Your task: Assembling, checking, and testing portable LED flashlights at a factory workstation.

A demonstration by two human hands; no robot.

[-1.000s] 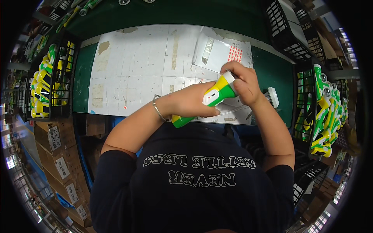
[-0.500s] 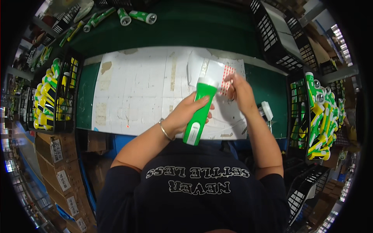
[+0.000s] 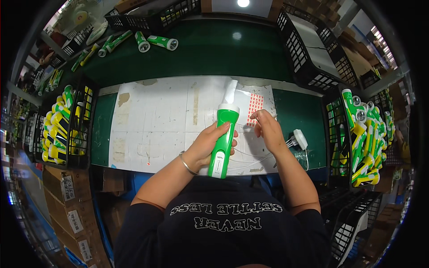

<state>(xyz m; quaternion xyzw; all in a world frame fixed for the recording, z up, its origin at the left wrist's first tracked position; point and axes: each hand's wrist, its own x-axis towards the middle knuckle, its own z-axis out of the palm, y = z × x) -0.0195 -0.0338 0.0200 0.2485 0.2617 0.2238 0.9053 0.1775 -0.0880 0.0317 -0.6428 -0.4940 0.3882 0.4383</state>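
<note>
The left hand [image 3: 206, 144] is wrapped around the green flashlight [image 3: 223, 145], thumb across its upper face, with the white-rimmed head beyond the fingers and the tail toward the person's body. To the flashlight's right and apart from it, the right hand [image 3: 269, 132] is at the lower right of the red-and-white sticker sheet [image 3: 255, 103], fingers curled; whether they pinch a sticker I cannot tell.

I get white glare [image 3: 242, 3] at the top edge, a fainter sheen on the green tabletop [image 3: 201, 53], and lines bowing toward the black rim.
</note>
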